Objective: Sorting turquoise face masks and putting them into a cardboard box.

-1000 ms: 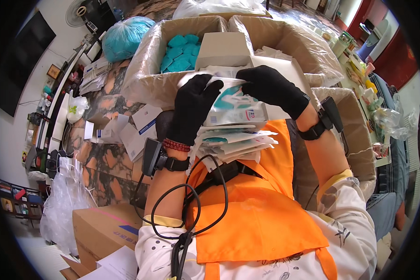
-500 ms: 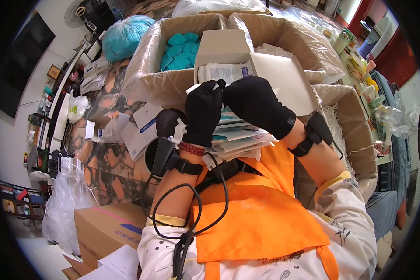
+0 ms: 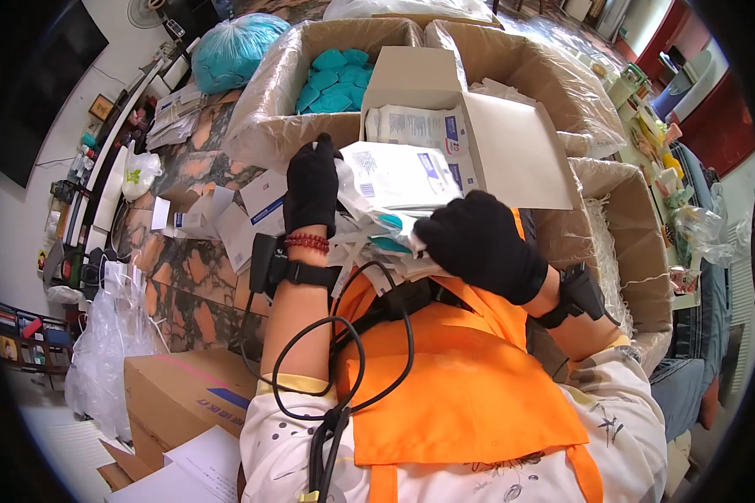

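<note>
My left hand (image 3: 312, 186), in a black glove, is closed at the left edge of a flat white packet (image 3: 386, 176) with blue print. That packet lies tilted over a loose stack of opened-looking packets (image 3: 369, 251), with teal pieces showing between the white layers. My right hand (image 3: 482, 245), also gloved in black, has its fingers bent and pressed together on the right edge of a white and teal packet (image 3: 392, 233) in the stack. Behind them stands an open white box (image 3: 512, 142), holding more flat white packets (image 3: 415, 126) in a row.
Teal pieces fill a plastic-lined carton (image 3: 268, 117) at the back left. Another lined carton (image 3: 537, 92) is behind the white box, and a third (image 3: 633, 243) is at the right. White boxes (image 3: 264, 205) lie on the left floor; a brown carton (image 3: 184, 398) is nearer.
My hands, close together before, have moved apart: the left went left, the right came down and nearer. The printed white packet now shows between them. The whole view has shifted slightly.
</note>
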Tool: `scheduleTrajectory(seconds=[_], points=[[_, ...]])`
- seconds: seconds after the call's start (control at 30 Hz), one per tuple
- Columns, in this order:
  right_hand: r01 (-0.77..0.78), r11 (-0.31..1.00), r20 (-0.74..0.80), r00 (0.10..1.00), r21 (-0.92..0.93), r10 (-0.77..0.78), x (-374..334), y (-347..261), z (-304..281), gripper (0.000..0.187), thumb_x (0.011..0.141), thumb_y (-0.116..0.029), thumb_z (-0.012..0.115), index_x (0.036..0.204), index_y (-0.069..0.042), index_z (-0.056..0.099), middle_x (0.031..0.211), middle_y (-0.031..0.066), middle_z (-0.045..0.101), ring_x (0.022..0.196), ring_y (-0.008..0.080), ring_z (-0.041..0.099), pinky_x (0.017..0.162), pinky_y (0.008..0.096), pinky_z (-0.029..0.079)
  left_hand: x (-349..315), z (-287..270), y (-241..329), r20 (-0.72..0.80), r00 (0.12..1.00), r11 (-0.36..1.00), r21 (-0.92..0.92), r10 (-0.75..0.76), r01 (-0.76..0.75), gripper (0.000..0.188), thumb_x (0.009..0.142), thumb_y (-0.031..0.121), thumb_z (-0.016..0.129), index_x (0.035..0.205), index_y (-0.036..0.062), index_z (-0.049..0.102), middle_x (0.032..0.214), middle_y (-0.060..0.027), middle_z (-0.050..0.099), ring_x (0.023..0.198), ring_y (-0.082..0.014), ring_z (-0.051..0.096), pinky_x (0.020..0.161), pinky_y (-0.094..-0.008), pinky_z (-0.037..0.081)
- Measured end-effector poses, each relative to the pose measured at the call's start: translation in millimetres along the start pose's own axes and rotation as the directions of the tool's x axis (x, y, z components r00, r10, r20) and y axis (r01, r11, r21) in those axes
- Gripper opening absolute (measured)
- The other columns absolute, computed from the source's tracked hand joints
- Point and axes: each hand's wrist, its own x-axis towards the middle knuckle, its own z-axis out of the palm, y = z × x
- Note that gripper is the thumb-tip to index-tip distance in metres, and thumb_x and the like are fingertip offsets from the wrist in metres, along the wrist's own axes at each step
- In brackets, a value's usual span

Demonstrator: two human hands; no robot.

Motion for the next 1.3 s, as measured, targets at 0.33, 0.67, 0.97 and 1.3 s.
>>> scheduleTrajectory(seconds=[0.33,0.67,0.97,1.3], points=[[-0.222,0.922,-0.024,0.970,0.316,0.242,-10.9,19.0,28.0,0.026,0.079,-0.012,0.070,0.105,-0.007,0.068,0.100,0.0139,0.070,0.094,0.0337,0.068,0.081,0.0406,0.055,-14.2,-43.7,33.3,-0.139,0.983,0.906,-0.391,0.117,-0.163,0.033,0.077,0.013,0.080,0.107,0.0065,0.066,0.108,-0.0127,0.067,0.105,-0.0311,0.064,0.092,-0.0396,0.050],[-0.289,0.910,0.190,0.952,0.298,0.240,17.2,-8.1,71.1,0.034,0.086,-0.016,0.065,0.118,-0.004,0.066,0.103,0.0198,0.067,0.098,0.0365,0.066,0.084,0.0427,0.053,-38.9,-17.8,26.7,0.329,0.856,0.883,-0.389,0.400,-0.263,0.064,0.069,0.017,0.086,0.127,0.0072,0.062,0.143,-0.0138,0.055,0.135,-0.0304,0.050,0.113,-0.0389,0.039],[-0.206,0.766,-0.125,0.929,0.609,0.349,23.3,47.3,11.9,0.046,0.079,-0.019,0.082,0.120,-0.007,0.064,0.115,0.0107,0.066,0.108,0.0267,0.065,0.096,0.0364,0.050,-27.1,-52.8,21.0,0.428,0.852,0.841,-0.541,0.300,-0.024,0.038,0.077,0.005,0.076,0.114,0.0066,0.066,0.122,-0.0130,0.067,0.114,-0.0284,0.065,0.095,-0.0346,0.051],[-0.349,0.848,-0.193,0.872,0.399,0.450,47.8,79.0,25.8,0.021,0.088,-0.022,0.071,0.103,-0.008,0.075,0.093,0.0149,0.073,0.087,0.0348,0.069,0.082,0.0384,0.055,-7.4,-72.0,32.9,0.194,0.965,0.767,-0.642,0.174,-0.009,0.020,0.086,0.010,0.069,0.105,0.0054,0.070,0.100,-0.0157,0.071,0.095,-0.0346,0.069,0.081,-0.0375,0.053]])
